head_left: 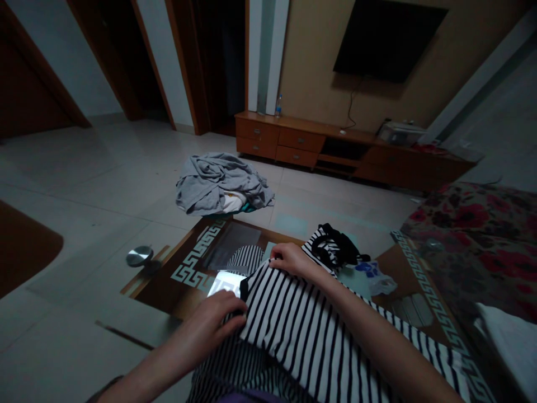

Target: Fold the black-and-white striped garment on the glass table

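A black-and-white striped shirt (302, 330) stretches across the glass coffee table's near side toward the lower right. My left hand (222, 316) grips its left edge, just below a black-trimmed end. Further up, my right hand (291, 260) has its fingers closed on the shirt's upper edge, and my right forearm crosses above the fabric. Beyond my right hand lies a bunched black garment (342, 246) with striped cloth beside it. The shirt's lower part runs out of view at the bottom.
A pile of grey clothes (220, 179) sits at the table's far left end. On the glass coffee table (178, 294) is a plastic bag (380, 280). A floral-covered sofa (482, 240) stands at right, with white cloth (509, 341). A low TV cabinet (300, 145) lines the wall.
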{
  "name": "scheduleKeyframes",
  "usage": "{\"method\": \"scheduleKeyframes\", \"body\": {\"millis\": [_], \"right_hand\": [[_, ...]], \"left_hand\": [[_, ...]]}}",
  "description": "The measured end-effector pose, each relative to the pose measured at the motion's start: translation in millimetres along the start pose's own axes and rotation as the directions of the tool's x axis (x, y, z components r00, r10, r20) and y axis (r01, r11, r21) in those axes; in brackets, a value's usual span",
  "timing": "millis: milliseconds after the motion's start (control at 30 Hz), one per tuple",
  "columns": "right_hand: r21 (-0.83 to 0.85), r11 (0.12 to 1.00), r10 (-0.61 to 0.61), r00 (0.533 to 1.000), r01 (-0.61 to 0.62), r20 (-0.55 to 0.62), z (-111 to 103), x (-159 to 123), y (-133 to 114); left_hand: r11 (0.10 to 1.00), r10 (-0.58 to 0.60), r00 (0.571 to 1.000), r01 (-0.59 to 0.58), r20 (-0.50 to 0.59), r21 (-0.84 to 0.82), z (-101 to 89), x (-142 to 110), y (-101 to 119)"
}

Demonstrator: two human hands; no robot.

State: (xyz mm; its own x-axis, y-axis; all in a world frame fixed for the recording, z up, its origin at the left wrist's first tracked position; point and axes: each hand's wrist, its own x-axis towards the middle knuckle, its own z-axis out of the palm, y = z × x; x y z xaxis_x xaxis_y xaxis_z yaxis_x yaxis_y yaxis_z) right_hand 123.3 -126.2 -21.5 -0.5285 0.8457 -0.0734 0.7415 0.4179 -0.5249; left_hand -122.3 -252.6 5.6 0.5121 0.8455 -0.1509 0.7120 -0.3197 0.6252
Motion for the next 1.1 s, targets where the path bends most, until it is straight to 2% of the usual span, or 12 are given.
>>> {"method": "scheduleKeyframes", "body": {"millis": [133, 267, 400, 467, 533, 633, 733, 833, 900, 967, 1033, 1100], "right_hand": [[-0.027, 1.000, 0.015, 1.000, -0.015, 0.001, -1, 0, -4], [0.008, 1.000, 0.015, 1.000, -0.015, 0.015, -6, 0, -5], [0.058, 0.998, -0.032, 0.999, 0.030, 0.027, -24, -7, 4], [-0.028, 0.998, -0.060, 0.998, 0.061, 0.029, -38, -18, 16], [-0.221, 0.975, -0.029, 1.000, 0.027, -0.007, -52, -35, 34], [-0.449, 0.874, 0.139, 0.981, -0.185, -0.134, -67, -69, 67], [-0.429, 0.828, 0.297, 0.932, -0.361, -0.210, -77, -104, 94], [-0.373, 0.829, 0.382, 0.909, -0.418, -0.169, -86, -122, 102], [-0.399, 0.800, 0.407, 0.894, -0.448, -0.188, -93, -118, 96], [-0.444, 0.768, 0.376, 0.886, -0.461, -0.270, -98, -103, 88], [-0.484, 0.780, 0.279, 0.913, -0.397, -0.299, -99, -80, 82], [-0.519, 0.803, 0.188, 0.951, -0.293, -0.245, -96, -59, 80]], "left_hand": [[0.982, 0.066, 0.982, -0.034, -0.175, 0.184, -11.9, 51, 10], [0.965, 0.080, 0.989, -0.046, -0.123, 0.257, 4.5, 111, 17], [0.960, -0.030, 0.997, 0.047, -0.065, 0.276, 17.4, 142, 13], [0.958, -0.046, 0.998, 0.053, -0.030, 0.283, 15.7, 145, 8], [0.949, -0.060, 0.998, 0.060, -0.009, 0.308, 10.9, 143, 3], [0.945, -0.088, 0.996, 0.076, 0.022, 0.317, 3.5, 136, 0], [0.952, -0.102, 0.994, 0.087, 0.038, 0.295, -0.5, 130, 1], [0.953, -0.122, 0.992, 0.111, 0.024, 0.281, -0.8, 126, 3], [0.958, -0.114, 0.993, 0.108, 0.006, 0.264, 0.9, 124, 3], [0.970, -0.067, 0.998, 0.070, -0.020, 0.233, 3.7, 122, 2], [0.981, 0.009, 0.998, 0.002, -0.056, 0.192, 6.8, 120, 1], [0.986, 0.075, 0.994, -0.062, -0.082, 0.155, 9.2, 120, -1]]}}
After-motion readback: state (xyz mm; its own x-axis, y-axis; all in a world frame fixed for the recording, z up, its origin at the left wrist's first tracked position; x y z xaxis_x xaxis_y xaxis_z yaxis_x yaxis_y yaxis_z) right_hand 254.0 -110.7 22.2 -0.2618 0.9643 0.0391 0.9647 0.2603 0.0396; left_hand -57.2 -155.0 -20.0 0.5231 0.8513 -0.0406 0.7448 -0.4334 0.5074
